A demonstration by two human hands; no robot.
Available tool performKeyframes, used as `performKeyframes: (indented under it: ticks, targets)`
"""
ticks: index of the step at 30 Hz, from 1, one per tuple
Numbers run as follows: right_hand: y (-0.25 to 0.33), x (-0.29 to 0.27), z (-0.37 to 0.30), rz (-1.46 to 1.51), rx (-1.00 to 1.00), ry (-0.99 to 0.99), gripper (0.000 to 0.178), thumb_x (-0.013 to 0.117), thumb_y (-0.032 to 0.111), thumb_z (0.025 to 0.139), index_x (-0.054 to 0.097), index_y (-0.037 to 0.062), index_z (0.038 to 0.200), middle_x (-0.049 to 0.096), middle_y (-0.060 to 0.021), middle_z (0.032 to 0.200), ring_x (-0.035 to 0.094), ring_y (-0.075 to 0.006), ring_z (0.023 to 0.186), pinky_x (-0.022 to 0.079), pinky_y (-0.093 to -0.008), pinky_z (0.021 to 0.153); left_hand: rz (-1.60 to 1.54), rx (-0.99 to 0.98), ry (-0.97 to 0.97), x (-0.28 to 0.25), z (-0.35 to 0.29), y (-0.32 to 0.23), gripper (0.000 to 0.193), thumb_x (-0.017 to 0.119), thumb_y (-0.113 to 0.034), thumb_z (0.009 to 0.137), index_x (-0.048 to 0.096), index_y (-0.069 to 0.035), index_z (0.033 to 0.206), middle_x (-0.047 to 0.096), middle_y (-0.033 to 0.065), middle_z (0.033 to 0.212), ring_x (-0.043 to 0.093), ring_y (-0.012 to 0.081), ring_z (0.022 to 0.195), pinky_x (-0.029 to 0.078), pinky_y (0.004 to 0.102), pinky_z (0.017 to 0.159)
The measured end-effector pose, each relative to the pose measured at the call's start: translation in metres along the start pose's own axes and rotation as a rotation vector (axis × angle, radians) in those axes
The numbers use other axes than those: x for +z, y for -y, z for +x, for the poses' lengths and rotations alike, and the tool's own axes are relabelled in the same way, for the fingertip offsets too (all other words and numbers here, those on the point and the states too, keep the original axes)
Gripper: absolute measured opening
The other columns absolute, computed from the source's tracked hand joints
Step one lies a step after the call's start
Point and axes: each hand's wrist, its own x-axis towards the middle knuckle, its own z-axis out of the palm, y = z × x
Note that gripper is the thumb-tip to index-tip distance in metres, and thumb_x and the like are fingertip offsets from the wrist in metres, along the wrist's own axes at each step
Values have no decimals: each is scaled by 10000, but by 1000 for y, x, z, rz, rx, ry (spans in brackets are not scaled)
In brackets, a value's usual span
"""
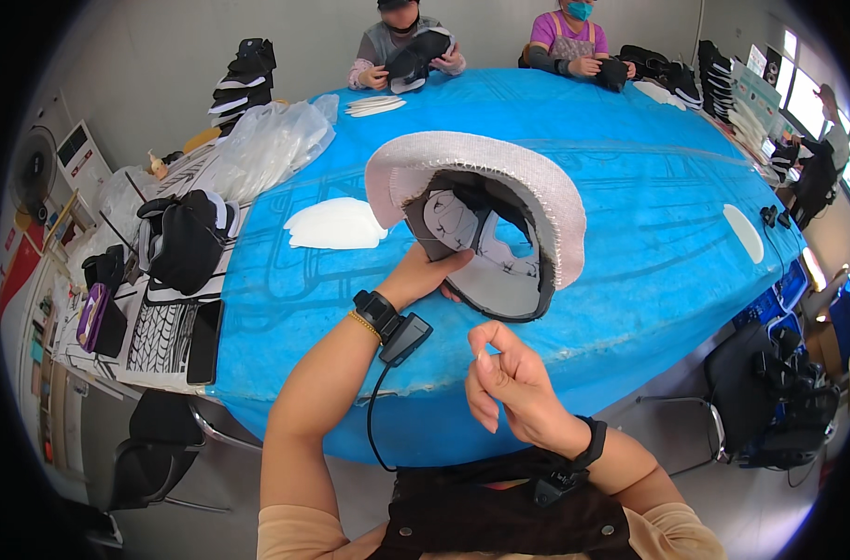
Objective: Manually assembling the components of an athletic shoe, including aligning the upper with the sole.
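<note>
My left hand [432, 273] grips the lower left edge of a cap [499, 291], its thumb inside the opening. The cap is tipped so that its inside faces me. A wide pale pinkish brim [567, 210] curves over the top and right, with a row of stitches along its inner edge. Pale panels with dark line drawings show inside the crown. Just below the cap, my right hand [513, 381] is raised, apart from it. Its thumb and forefinger are pinched together, and anything between them is too small to make out.
White oval pieces [336, 224] lie left of the cap on the blue table cover [303, 345]. Clear plastic bags [275, 140] and black caps [187, 238] stand farther left. Across the table, two people handle dark caps. A black chair [723, 383] stands at right.
</note>
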Motion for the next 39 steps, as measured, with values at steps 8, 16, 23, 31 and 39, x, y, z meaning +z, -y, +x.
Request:
performKeyframes:
  ticks: [8,16,23,31,39]
  targets:
    - [-18,-1,4,-455,-302,-1,180,566,-19,837,598,74,987,575,-18,864,574,-120,676,453,-238,564,93,200,12,-2,12,20,500,634,-302,903,515,25,1263,585,86,1203,534,178,1092,460,326,891]
    - [-44,-14,3,-774,-531,148,266,538,188,888,581,35,676,589,-81,721,651,-161,621,464,-271,534,-26,-6,-107,-13,2,34,424,645,-282,890,509,-5,1181,625,116,1007,657,227,711,520,303,428]
    - [-16,4,-13,-645,-393,498,331,586,312,940,600,17,1087,674,-63,823,634,-145,673,490,-292,576,-38,-1,-69,-6,10,35,396,649,-259,889,505,3,1150,634,129,920,627,228,572,471,302,400]
    - [31,50,-22,-161,-547,774,262,587,228,933,624,14,1080,677,-100,809,645,-165,665,493,-281,576,-62,26,-112,-20,19,50,383,604,-238,916,485,12,1180,637,142,819,605,246,481,442,297,376]
    - [17,75,6,-425,-1284,447,239,580,176,930,625,11,1097,679,-121,846,647,-178,652,493,-274,566,-65,30,-145,-9,14,45,392,611,-244,915,491,29,1169,638,142,801,603,239,478,435,285,378]
